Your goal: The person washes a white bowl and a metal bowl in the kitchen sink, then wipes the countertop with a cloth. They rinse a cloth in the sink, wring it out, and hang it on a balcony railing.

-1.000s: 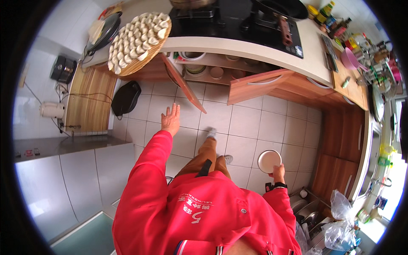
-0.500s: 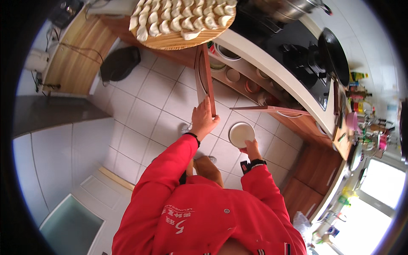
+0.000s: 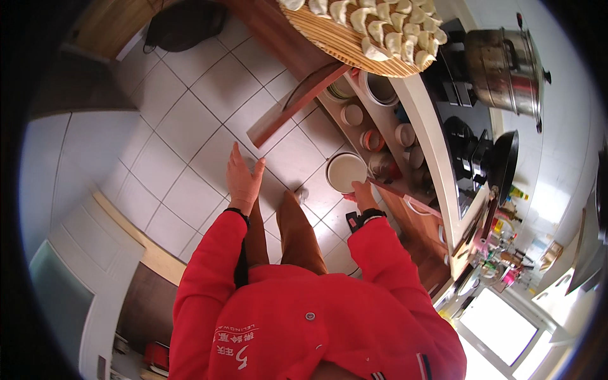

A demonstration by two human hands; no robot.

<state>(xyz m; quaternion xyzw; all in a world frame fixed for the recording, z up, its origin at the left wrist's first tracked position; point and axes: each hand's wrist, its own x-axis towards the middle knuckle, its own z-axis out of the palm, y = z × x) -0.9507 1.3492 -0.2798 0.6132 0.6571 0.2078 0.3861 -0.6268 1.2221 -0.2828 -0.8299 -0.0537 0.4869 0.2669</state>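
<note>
1. Now we are holding a round, whitish bowl [image 3: 346,173] in our right hand [image 3: 363,195], over the pale tiled floor [image 3: 190,126].
2. We are spreading our left hand [image 3: 244,180] wide, just beside the reddish-brown wooden door [image 3: 271,125].

1 head-worn fisheye view looks steeply down.

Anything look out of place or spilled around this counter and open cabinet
No spill shows, but the round tray of dumplings juts past the front edge of the counter, above an open cabinet door, so it looks a bit precarious.
</note>
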